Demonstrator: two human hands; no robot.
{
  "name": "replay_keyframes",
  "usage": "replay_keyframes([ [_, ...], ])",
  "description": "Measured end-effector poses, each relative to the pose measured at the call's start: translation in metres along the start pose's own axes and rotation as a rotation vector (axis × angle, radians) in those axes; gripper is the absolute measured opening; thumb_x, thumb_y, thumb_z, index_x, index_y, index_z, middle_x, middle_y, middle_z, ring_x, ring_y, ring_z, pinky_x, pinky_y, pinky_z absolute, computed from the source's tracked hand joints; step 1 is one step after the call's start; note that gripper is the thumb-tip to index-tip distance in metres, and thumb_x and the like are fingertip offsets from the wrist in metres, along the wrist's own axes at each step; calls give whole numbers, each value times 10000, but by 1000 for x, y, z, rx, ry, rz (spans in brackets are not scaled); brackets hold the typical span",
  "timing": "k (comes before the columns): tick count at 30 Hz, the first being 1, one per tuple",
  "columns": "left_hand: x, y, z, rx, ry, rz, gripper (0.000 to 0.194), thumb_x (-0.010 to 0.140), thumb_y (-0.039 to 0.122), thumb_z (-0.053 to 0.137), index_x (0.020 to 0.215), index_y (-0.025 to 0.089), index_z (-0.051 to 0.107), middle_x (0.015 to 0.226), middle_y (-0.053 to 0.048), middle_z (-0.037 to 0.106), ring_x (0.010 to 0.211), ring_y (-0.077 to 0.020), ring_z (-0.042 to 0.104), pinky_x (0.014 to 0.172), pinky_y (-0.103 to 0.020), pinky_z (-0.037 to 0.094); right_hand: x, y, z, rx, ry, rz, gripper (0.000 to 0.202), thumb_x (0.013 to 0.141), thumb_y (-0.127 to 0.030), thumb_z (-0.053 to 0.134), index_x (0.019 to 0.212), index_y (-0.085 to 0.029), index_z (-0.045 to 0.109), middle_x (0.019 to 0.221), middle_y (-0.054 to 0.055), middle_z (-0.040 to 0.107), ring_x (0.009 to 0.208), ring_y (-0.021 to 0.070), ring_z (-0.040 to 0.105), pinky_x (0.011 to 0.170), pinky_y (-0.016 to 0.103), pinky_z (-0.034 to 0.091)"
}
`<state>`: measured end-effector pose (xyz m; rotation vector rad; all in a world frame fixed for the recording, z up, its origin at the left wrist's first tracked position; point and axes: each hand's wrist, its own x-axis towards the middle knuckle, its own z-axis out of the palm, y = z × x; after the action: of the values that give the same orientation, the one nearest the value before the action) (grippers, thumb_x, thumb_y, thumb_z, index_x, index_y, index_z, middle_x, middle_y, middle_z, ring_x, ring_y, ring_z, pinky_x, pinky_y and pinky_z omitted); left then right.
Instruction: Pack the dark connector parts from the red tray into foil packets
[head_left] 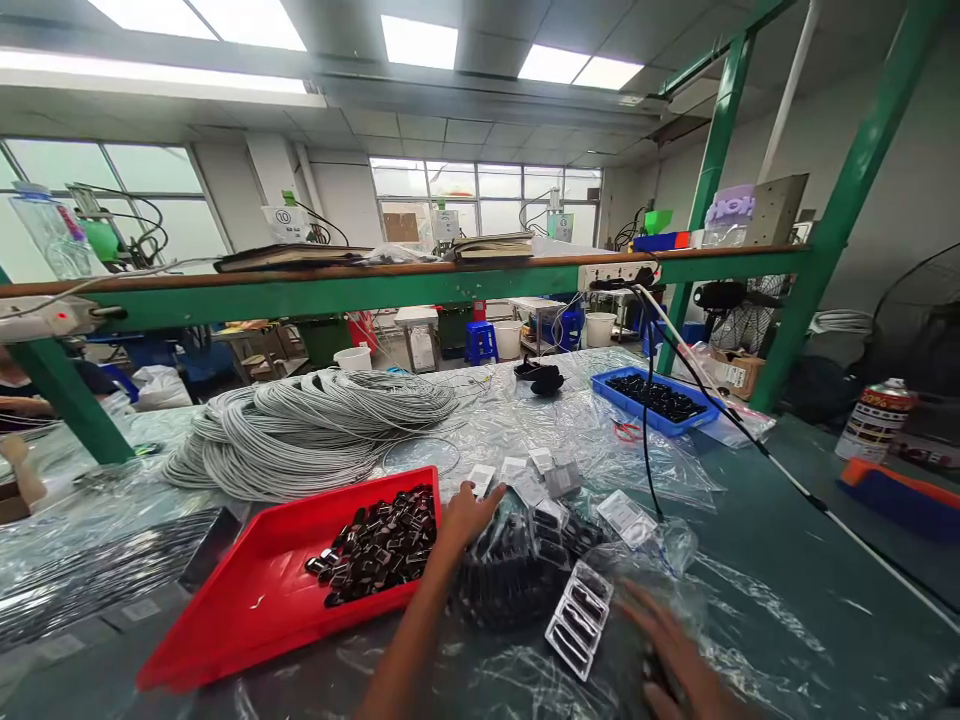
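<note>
My left hand (471, 515), fingers spread, is at the upper left edge of a pile of black parts in clear plastic (510, 580), near small white packets (529, 485). To the right, my right hand (667, 640) is blurred, its fingers apart, beside a clear blister tray (581, 618) with several slots. Whether anything dark lies under the right palm is unclear. A red tray (277, 560) of small black pieces (382, 545) stands left of my left forearm. Another white-backed packet (628, 518) lies above my right hand.
Grey cable coils (300, 430) lie at the back left. A blue tray (652, 400) of black parts stands at the back right, near red-handled pliers (627, 431). A black cable hangs from the green shelf (375, 295). A spray can (876, 420) stands far right.
</note>
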<state>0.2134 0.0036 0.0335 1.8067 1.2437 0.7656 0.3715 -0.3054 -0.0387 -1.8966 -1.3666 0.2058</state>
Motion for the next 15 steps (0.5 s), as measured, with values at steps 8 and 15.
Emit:
replay_keyframes([
  [8, -46, 23, 11, -73, 117, 381, 445, 866, 490, 463, 1166, 196, 608, 1284, -146, 585, 1249, -291, 511, 1070, -441, 355, 18, 67, -23, -207, 405, 64, 433, 801, -533, 553, 1124, -281, 694, 1213, 110, 631, 1052, 381, 645, 820, 535, 565],
  [15, -106, -19, 30, 449, -164, 498, 913, 540, 564, 821, 1369, 311, 532, 1361, -176, 556, 1292, -482, 417, 1102, -676, 169, 37, 18, -70, 453, 958, 421, 278, 798, -480, 586, 907, -225, 615, 971, 61, 660, 686, 247, 662, 690, 430, 573],
])
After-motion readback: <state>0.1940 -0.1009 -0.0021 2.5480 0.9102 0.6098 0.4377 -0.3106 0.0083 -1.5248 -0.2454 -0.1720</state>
